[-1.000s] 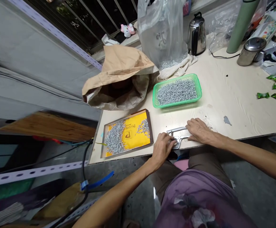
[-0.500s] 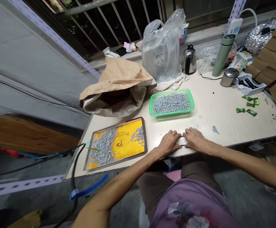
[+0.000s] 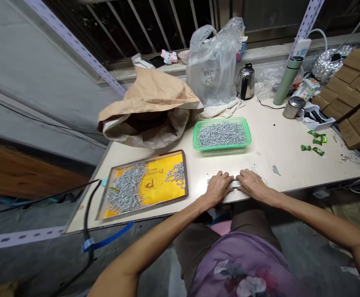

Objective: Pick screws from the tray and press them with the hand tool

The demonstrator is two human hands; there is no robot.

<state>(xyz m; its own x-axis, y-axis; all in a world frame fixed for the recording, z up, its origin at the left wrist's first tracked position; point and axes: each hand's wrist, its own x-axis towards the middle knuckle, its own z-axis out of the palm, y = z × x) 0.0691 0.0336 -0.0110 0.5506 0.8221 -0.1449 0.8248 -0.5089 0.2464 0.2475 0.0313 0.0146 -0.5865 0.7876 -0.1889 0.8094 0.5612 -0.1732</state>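
My left hand (image 3: pixel 218 188) and my right hand (image 3: pixel 252 186) are close together at the table's front edge. Their curled fingers press on a small, flat, whitish strip (image 3: pixel 235 183), which shows in the gap between them. Its kind is unclear, and both its ends are covered by my fingers. Beyond my hands stands a green plastic basket (image 3: pixel 196 141) full of small silver screws (image 3: pixel 222 134). To the left of my left hand lies a shallow tray (image 3: pixel 186 177) lined with yellow, with more screws (image 3: pixel 127 187) heaped at its left and a smaller pile at its right.
A brown paper sack (image 3: pixel 155 95) gapes open behind the tray. Along the back are a clear plastic bag (image 3: pixel 210 66), a steel kettle (image 3: pixel 246 82) and a green flask (image 3: pixel 288 80). Green-wrapped sweets (image 3: pixel 318 151) and cardboard boxes (image 3: pixel 349 93) are at the right.
The view has shifted slightly, so the table's contents sit a little further left. Both hands keep nearly the same place on the strip.
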